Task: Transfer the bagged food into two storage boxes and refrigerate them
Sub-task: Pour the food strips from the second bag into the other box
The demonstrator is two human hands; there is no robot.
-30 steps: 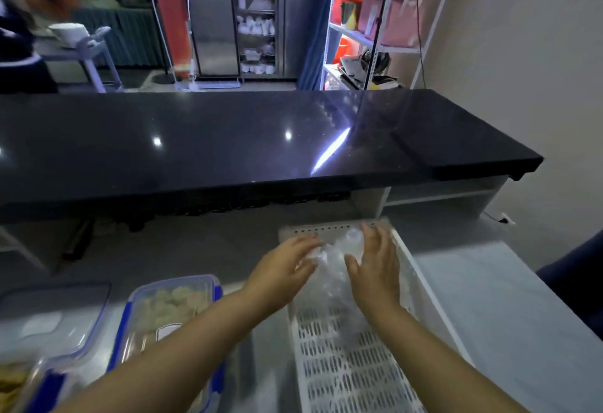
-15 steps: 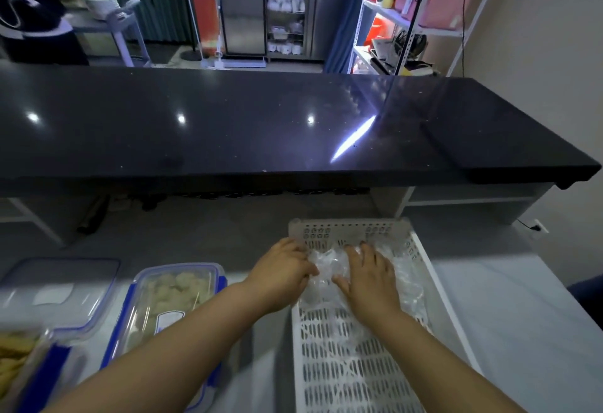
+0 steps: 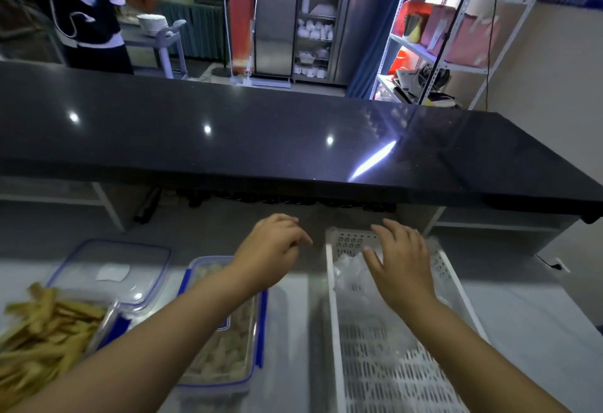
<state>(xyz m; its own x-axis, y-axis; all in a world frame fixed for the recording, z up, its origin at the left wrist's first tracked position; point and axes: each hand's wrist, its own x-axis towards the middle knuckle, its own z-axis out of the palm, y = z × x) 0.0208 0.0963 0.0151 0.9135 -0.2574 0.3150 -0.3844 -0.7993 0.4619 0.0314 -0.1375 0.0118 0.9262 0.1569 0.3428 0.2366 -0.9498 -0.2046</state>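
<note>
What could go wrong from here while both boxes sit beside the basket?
The left forearm crosses low over the box of pale food, so it might brush or nudge it. The yellow strips are heaped high in their box, and could spill when the lid goes on.

head-worn view, looking forward and down, close above the counter [image 3: 293,314], single view
</note>
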